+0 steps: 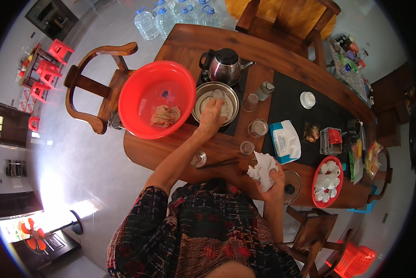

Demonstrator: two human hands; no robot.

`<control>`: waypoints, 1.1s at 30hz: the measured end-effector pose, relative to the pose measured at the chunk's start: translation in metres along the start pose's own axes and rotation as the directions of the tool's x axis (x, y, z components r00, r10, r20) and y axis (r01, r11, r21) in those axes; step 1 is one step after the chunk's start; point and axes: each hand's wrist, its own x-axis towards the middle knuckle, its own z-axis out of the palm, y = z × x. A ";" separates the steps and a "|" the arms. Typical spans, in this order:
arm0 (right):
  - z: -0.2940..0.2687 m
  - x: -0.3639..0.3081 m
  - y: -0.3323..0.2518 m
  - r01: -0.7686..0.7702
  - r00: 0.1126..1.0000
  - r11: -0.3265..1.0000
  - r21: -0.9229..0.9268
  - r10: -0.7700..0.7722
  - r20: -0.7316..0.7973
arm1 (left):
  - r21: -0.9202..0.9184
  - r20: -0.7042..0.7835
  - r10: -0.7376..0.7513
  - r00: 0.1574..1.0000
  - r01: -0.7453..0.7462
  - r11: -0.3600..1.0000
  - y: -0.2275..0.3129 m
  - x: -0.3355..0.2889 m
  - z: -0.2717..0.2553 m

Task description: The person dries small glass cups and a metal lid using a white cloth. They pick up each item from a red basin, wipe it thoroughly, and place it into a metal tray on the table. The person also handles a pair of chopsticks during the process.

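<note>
My left hand (210, 121) reaches down into a round steel basin (198, 112), its fingers closed at a small clear glass (218, 94). The inside of the basin is partly covered by the hand. Crumpled in my right hand (276, 184) is a white cloth (262, 169), held over the table's near edge. Between the hands and further right stand more clear glasses, one upright-looking glass (258, 128), a smaller one (247, 148) and another (250, 102). Left of the basin is a big red plastic tub (136, 99) with a wet brown cloth (165, 116) in it.
An electric kettle (224, 65) stands behind the basin. A tissue box (285, 141), a glass lid (291, 189) and a red tray (315, 197) of white cups occupy the right side. One glass (198, 159) sits by the near edge. Wooden chairs (99, 88) surround the table.
</note>
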 end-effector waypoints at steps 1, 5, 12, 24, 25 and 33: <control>-0.003 0.002 -0.001 -0.011 1.000 1.000 0.008 0.011 0.015 | 0.019 0.005 0.031 0.999 -0.032 0.999 0.000 0.001 0.002; -0.011 0.008 -0.002 -0.032 0.999 0.999 0.005 0.031 0.014 | 0.161 0.055 0.172 0.984 -0.179 0.971 -0.007 0.009 0.013; -0.028 0.019 -0.004 -0.041 0.996 0.999 0.003 0.040 0.074 | 0.290 0.149 0.304 0.941 -0.336 0.896 -0.007 0.025 0.010; -0.016 0.019 0.000 -0.037 0.998 0.999 -0.007 0.037 0.042 | 0.125 0.188 0.178 0.966 -0.203 0.971 -0.015 0.009 0.002; -0.016 0.019 0.001 -0.042 0.997 0.999 -0.003 0.042 0.059 | 0.107 0.211 0.152 0.966 -0.177 0.978 -0.017 0.008 -0.001; -0.002 0.013 0.008 -0.059 0.996 0.998 -0.029 0.061 0.070 | -0.034 0.005 0.102 0.995 -0.102 0.994 -0.002 -0.023 -0.051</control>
